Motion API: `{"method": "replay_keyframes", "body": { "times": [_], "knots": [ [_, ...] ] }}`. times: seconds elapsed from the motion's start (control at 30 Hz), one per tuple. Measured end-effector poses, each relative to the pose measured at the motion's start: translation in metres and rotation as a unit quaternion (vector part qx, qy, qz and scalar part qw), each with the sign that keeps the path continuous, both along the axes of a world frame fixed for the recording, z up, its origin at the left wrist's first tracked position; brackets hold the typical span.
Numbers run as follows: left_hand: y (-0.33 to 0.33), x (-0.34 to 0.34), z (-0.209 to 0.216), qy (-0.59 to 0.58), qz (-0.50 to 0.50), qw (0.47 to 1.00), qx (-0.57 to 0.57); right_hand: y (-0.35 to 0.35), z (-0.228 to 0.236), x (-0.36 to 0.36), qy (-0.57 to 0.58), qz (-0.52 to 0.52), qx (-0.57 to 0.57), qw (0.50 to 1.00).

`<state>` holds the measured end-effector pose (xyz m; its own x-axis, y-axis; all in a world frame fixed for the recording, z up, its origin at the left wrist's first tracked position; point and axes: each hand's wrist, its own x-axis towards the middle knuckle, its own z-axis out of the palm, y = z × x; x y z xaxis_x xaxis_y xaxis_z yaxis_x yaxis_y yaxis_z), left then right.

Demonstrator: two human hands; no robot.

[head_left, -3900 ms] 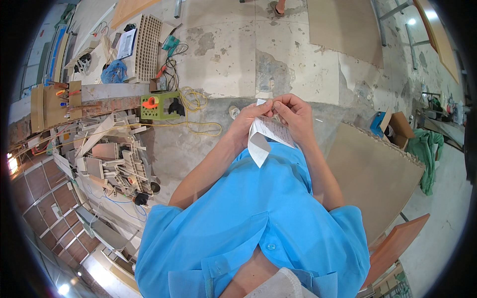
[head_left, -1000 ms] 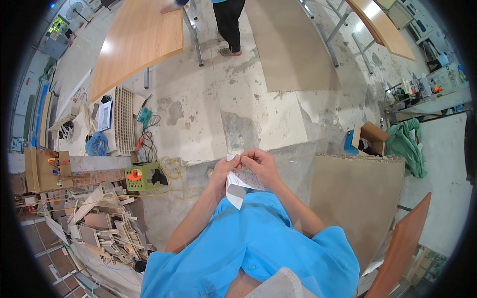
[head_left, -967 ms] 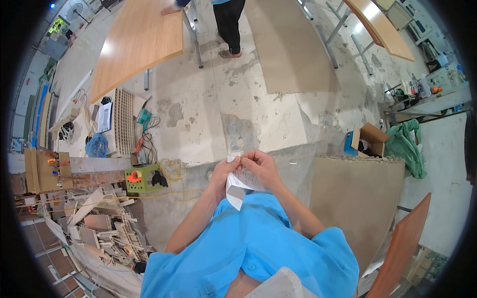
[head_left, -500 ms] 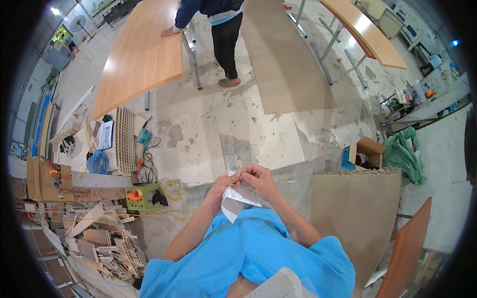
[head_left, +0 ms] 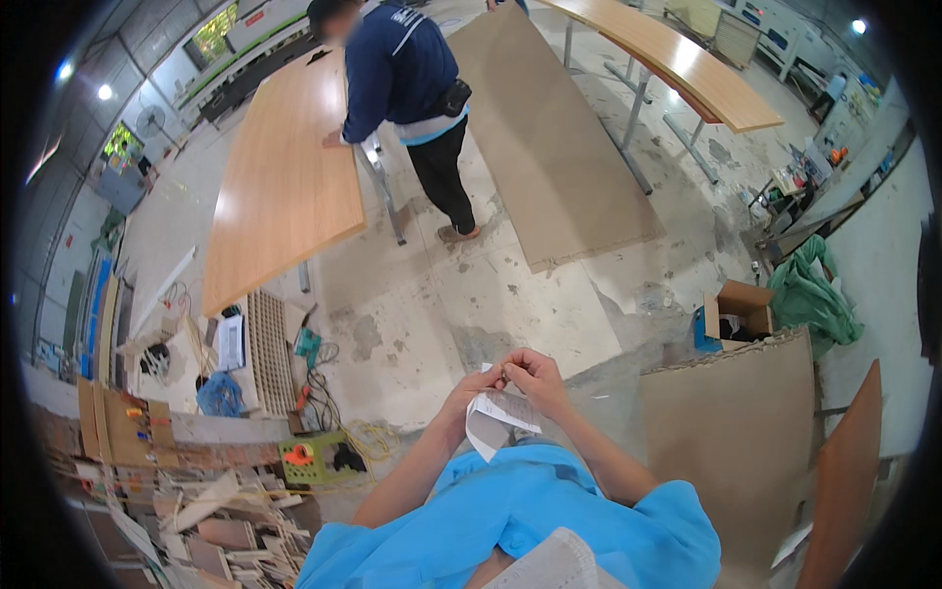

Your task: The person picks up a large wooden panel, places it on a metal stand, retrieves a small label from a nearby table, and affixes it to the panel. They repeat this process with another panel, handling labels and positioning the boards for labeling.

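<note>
A white paper sheet with small print (head_left: pixel 498 416) hangs below my hands, its lower part curling toward my blue shirt. My left hand (head_left: pixel 473 395) is closed on the sheet's upper edge. Against it, my right hand (head_left: pixel 535 381) is closed in a pinch, thumb and forefinger pressed together at the left hand's fingertips. Whatever sits between the right fingertips is too small to make out. Both hands are in front of my body, above the floor.
A person in a dark blue jacket (head_left: pixel 402 74) leans on a wood-grain tabletop (head_left: pixel 285 187) ahead left. Flat cardboard (head_left: pixel 559 137) lies on the floor beyond. Wood scraps (head_left: pixel 226 520) pile up at lower left. An open carton (head_left: pixel 743 306) and green cloth (head_left: pixel 814 294) stand to the right.
The view has tilted upward, so the person's upper body now shows and the surroundings sit lower. My hands remain together at the paper, in nearly the same pose.
</note>
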<state>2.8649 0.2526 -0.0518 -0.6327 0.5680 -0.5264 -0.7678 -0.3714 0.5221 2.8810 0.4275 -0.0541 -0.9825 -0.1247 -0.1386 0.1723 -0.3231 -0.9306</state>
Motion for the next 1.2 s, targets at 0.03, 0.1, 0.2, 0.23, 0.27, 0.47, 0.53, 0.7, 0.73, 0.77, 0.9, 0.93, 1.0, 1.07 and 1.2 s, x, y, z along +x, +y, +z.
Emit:
{"method": "replay_keyframes", "body": {
  "times": [0.03,0.1,0.2,0.23,0.27,0.47,0.53,0.7,0.73,0.77,0.9,0.93,1.0,1.07,1.2],
  "knots": [
    [0.002,-0.010,0.000,-0.011,-0.012,1.000,0.001,0.000,0.001,-0.006,0.008,-0.011,0.001,1.000],
    [0.012,-0.028,0.000,-0.040,-0.041,0.998,0.010,0.003,0.004,-0.015,0.045,-0.061,0.052,0.996],
    [0.038,-0.050,0.002,-0.040,-0.071,0.997,0.005,0.019,0.011,-0.026,0.061,-0.102,0.093,0.988],
    [0.049,-0.059,0.002,-0.051,-0.069,0.996,0.013,0.029,0.014,-0.031,0.049,-0.124,0.101,0.986],
    [0.061,-0.071,0.003,0.004,-0.066,0.998,-0.013,0.041,0.016,-0.036,0.068,-0.133,0.101,0.984],
    [0.166,-0.137,-0.003,0.075,-0.155,0.984,-0.055,0.140,0.007,-0.072,0.053,-0.217,0.059,0.973],
    [0.212,-0.151,-0.006,0.067,-0.193,0.979,-0.017,0.181,0.002,-0.079,0.035,-0.241,0.033,0.969],
    [0.351,-0.181,0.000,-0.043,-0.226,0.973,-0.020,0.307,0.013,-0.093,0.039,-0.277,0.031,0.960],
    [0.375,-0.187,0.004,-0.046,-0.252,0.967,0.000,0.331,0.018,-0.093,0.039,-0.285,0.038,0.957],
    [0.398,-0.193,0.007,-0.052,-0.277,0.960,0.007,0.354,0.023,-0.095,0.041,-0.291,0.048,0.955],
    [0.484,-0.221,0.014,-0.043,-0.298,0.953,0.022,0.429,0.033,-0.118,0.079,-0.332,0.036,0.939],
    [0.502,-0.228,0.014,-0.032,-0.303,0.952,0.034,0.445,0.033,-0.122,0.059,-0.335,0.027,0.940],
    [0.542,-0.247,0.010,-0.006,-0.313,0.948,0.053,0.487,0.031,-0.134,0.018,-0.346,0.013,0.938],
    [0.582,-0.271,0.005,0.016,-0.317,0.948,0.016,0.524,0.024,-0.153,0.016,-0.346,0.004,0.938],
    [0.668,-0.321,-0.005,0.073,-0.323,0.944,-0.007,0.603,0.003,-0.204,-0.019,-0.388,0.086,0.918]
  ]
}}
